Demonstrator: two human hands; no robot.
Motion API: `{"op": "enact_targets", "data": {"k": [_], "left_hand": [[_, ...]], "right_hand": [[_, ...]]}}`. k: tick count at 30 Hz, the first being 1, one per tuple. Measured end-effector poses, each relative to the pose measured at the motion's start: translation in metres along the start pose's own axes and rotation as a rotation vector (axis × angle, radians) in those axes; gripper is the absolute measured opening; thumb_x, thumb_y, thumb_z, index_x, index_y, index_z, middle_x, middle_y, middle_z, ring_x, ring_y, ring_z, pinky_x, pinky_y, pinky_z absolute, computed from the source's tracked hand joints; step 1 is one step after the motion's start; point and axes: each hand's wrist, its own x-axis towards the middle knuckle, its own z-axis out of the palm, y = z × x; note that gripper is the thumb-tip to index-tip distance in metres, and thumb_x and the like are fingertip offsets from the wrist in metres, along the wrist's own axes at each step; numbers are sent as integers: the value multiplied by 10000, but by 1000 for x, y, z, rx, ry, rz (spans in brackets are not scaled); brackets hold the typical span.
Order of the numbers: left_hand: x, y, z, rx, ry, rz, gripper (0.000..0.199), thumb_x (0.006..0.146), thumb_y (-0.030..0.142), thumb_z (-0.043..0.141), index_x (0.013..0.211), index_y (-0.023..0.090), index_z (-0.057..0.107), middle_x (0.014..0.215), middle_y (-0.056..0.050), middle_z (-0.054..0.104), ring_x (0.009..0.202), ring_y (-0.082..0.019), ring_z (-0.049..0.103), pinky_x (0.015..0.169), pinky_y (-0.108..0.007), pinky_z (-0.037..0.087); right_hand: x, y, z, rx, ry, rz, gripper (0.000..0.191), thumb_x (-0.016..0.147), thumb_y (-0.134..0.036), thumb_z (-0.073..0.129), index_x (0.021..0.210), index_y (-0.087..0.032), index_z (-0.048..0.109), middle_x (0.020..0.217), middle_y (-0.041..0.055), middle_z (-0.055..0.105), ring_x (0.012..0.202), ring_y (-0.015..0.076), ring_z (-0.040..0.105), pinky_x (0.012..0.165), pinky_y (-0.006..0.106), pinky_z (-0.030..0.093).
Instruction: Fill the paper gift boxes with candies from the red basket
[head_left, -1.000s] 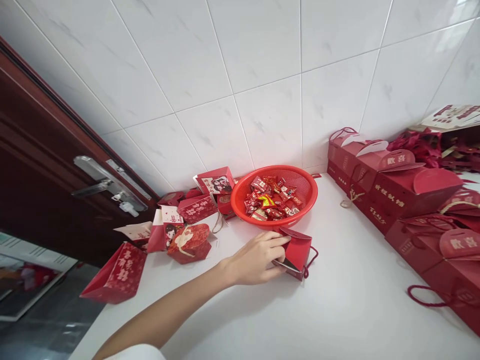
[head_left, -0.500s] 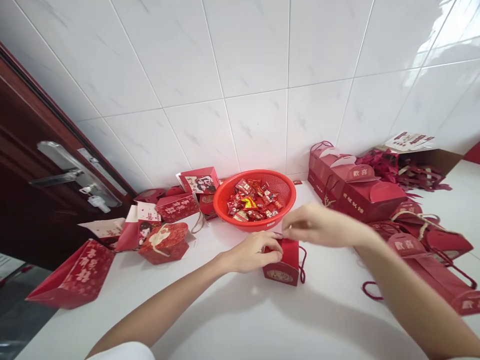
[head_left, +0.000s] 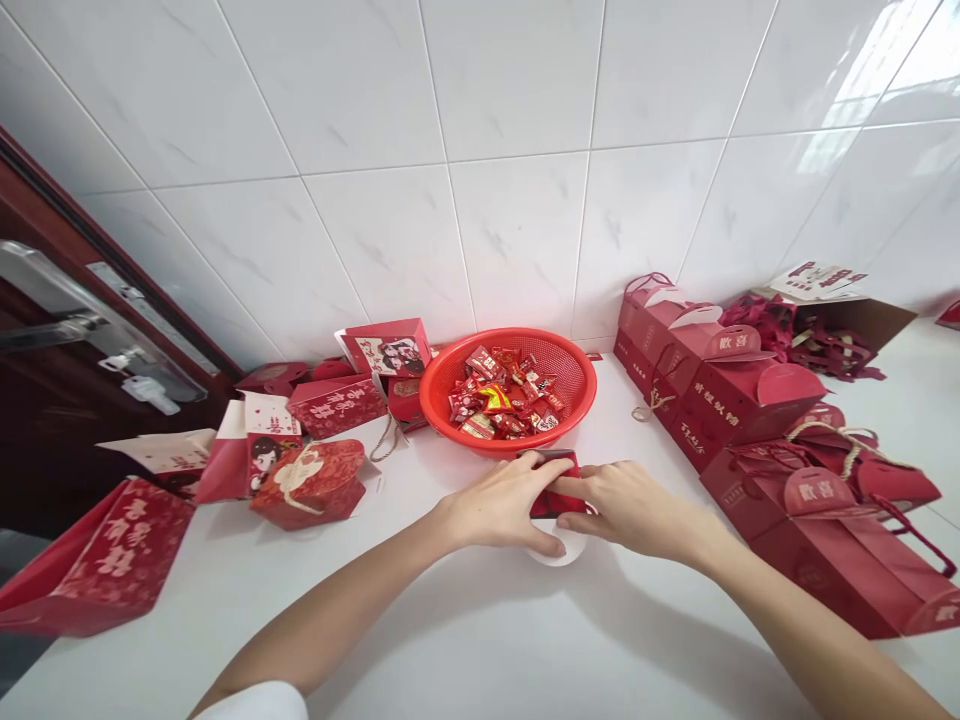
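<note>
A small red gift box (head_left: 556, 503) sits on the white tabletop in front of me, mostly covered by my fingers. From its near side a rounded white flap (head_left: 562, 548) sticks out toward me. My left hand (head_left: 499, 508) grips the box from the left, fingers over its top and thumb at the flap. On the right side, my right hand (head_left: 637, 508) holds the box too, with its thumb beside the flap. Just behind stands a red plastic basket (head_left: 581, 400) holding several wrapped candies (head_left: 510, 390).
Several red gift boxes (head_left: 315, 485) stand at the left, near a dark door with a handle (head_left: 60, 330). More handled boxes (head_left: 757, 400) line the right side. Behind them lies an open carton (head_left: 877, 325) with dark red ribbons (head_left: 832, 350). A tiled wall closes off the back.
My right hand has come down onto the box's right side. The box is turned, its dark red cord no longer shows, and a white flap now faces me. The view has shifted slightly.
</note>
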Motion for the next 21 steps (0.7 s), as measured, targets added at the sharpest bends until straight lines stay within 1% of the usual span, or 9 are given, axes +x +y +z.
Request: {"op": "enact_targets", "data": {"k": [2, 5, 7, 9, 12, 15, 17, 19, 21], "left_hand": [[1, 1, -1, 15, -5, 4, 848, 658, 458, 791, 1419, 288, 458, 1264, -118, 554, 1068, -335, 623, 817, -376, 508], [-2, 1, -3, -8, 14, 2, 764, 635, 459, 813, 1322, 278, 532, 1224, -105, 535, 952, -302, 652, 729, -343, 515], [-7, -2, -4, -55, 83, 17, 801, 615, 500, 836, 1322, 280, 529, 1249, -102, 516, 992, -301, 643, 752, -342, 522], [-14, -7, -6, -94, 160, 27, 805, 659, 563, 809, 1354, 286, 512, 1261, -96, 526, 1067, -295, 615, 831, -354, 520], [-24, -17, -9, -90, 230, 0, 595, 808, 584, 682, 1306, 276, 576, 1161, -69, 597, 1037, -254, 606, 887, -356, 502], [-33, -26, -16, -64, 289, -51, 348, 882, 452, 605, 1148, 237, 672, 974, -38, 638, 877, -206, 614, 823, -313, 495], [-41, -31, -23, -52, 273, -78, 309, 834, 353, 628, 1106, 220, 689, 900, -24, 640, 832, -194, 611, 797, -292, 483], [-50, -34, -31, -29, 199, -98, 409, 756, 282, 657, 1161, 229, 673, 918, -18, 646, 870, -201, 613, 801, -279, 471], [-58, -37, -36, 0, 107, -120, 553, 713, 237, 644, 1265, 252, 622, 948, -12, 640, 897, -206, 609, 779, -264, 458]], "right_hand": [[2, -4, 2, -27, -6, -34, 211, 959, -392, 590, 1088, -245, 669, 877, 67, 720, 735, 232, 678, 590, 283, 321], [5, -9, 5, -65, -6, -40, 214, 955, -410, 596, 1048, -226, 654, 877, 70, 712, 714, 229, 672, 574, 277, 300], [5, -10, 8, -23, 31, -9, 240, 963, -428, 576, 1035, -202, 609, 857, 70, 706, 695, 225, 661, 572, 276, 304], [2, -7, 12, 103, 100, 29, 230, 979, -422, 535, 1035, -200, 550, 814, 47, 697, 673, 211, 643, 584, 272, 330], [-2, 1, 21, 337, 209, 116, 156, 986, -374, 465, 942, -226, 484, 711, -7, 653, 595, 172, 585, 590, 264, 358], [-2, 8, 33, 529, 262, 185, 177, 958, -370, 444, 841, -236, 449, 649, -29, 594, 570, 153, 546, 592, 262, 381], [-1, 11, 40, 626, 275, 217, 201, 938, -402, 457, 825, -237, 444, 645, -29, 575, 595, 156, 551, 604, 270, 404], [0, 13, 47, 673, 265, 258, 232, 935, -446, 462, 834, -240, 429, 652, -29, 566, 604, 161, 544, 601, 278, 411], [0, 14, 51, 676, 213, 272, 264, 956, -486, 435, 860, -240, 421, 701, -20, 582, 607, 159, 530, 599, 284, 411]]}}
